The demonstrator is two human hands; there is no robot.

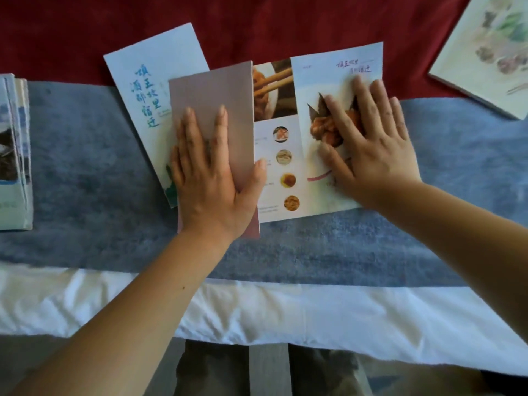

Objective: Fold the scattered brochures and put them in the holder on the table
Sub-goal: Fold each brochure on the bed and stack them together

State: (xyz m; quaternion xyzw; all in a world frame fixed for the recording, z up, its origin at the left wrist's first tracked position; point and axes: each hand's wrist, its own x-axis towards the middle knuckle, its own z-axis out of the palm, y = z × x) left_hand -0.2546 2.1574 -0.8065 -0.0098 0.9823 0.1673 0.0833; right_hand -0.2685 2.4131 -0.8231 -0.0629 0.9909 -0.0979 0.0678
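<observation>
A food brochure (281,167) lies partly folded on the grey towel (85,181). Its left panel, plain pink on the back (228,95), is turned over onto the middle. My left hand (211,178) lies flat on that pink panel with fingers spread. My right hand (368,141) presses flat on the right panel, which shows a dish and blue writing. A second, folded brochure (148,81) with blue characters lies tilted under the left edge. At the far left edge stands a stack of folded brochures (14,152); I cannot tell whether a holder is around it.
Another open brochure (485,47) with green and brown pictures lies at the top right on the red cloth (285,21). A white sheet (285,315) covers the near edge. My legs show below it.
</observation>
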